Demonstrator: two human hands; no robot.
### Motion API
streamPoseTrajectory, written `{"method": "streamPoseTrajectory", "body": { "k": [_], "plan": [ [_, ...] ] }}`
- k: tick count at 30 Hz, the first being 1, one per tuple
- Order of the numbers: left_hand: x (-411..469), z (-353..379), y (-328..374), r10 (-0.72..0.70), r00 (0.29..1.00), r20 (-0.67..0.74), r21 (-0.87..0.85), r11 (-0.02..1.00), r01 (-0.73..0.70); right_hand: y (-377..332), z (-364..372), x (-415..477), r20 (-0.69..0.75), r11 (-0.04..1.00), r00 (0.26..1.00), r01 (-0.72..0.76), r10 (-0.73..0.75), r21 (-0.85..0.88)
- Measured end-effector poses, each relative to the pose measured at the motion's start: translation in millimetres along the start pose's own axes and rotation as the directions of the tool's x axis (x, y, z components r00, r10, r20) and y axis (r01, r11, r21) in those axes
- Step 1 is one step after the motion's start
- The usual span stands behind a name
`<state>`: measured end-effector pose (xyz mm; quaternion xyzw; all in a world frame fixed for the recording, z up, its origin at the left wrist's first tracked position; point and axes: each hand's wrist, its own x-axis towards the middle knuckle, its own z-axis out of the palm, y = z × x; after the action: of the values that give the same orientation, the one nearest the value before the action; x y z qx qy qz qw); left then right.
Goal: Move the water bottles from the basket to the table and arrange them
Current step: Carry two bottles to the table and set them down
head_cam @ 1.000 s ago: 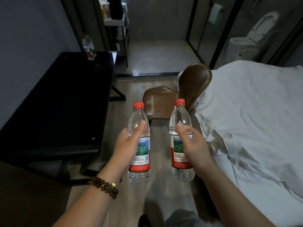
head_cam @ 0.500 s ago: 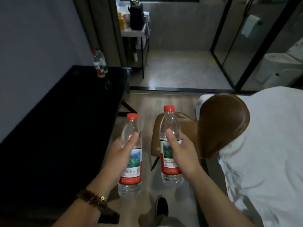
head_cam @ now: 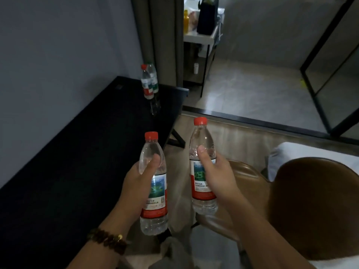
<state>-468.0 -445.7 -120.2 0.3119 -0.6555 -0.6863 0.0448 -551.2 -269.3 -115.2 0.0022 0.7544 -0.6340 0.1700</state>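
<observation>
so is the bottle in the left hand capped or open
Capped. The red cap sits on the neck of the left bottle, which the left hand grips roughly upright.

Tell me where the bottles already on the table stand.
The two bottles stand together at the far end of the black table, left of centre in the head view, beside the grey curtain.

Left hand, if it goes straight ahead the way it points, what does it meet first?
Likely the two bottles standing at the far end of the black table. The left hand, gripping its bottle, seems above the tabletop, though depth is unclear.
</observation>
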Motion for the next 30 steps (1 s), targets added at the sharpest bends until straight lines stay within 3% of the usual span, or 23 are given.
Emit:
{"method": "streamPoseTrajectory", "body": {
  "k": [10, 19, 26, 30],
  "plan": [
    [137.2, -51.1, 40.1, 0.047, 0.994, -0.100, -0.126, 0.990, -0.059, -44.6, 91.4, 134.4, 0.150, 0.979, 0.988, 0.070, -0.042, -0.191],
    [195.3, -105.6, 65.1, -0.004, 0.960, -0.281, -0.188, 0.981, -0.051, -68.4, 177.9, 224.8, 0.346, 0.968, 0.936, 0.026, 0.065, -0.251],
    [239.9, -144.0, 63.4, -0.122, 0.893, -0.434, -0.206, 0.978, 0.034, -75.3, 250.6, 303.7, 0.540, 0.962, 0.835, 0.050, 0.107, -0.267],
    [280.8, -139.8, 71.8, -0.174, 0.808, -0.564, -0.213, 0.975, 0.061, -71.0, 281.7, 367.5, 0.661, 0.948, 0.732, 0.067, 0.165, -0.311]
  ]
}}
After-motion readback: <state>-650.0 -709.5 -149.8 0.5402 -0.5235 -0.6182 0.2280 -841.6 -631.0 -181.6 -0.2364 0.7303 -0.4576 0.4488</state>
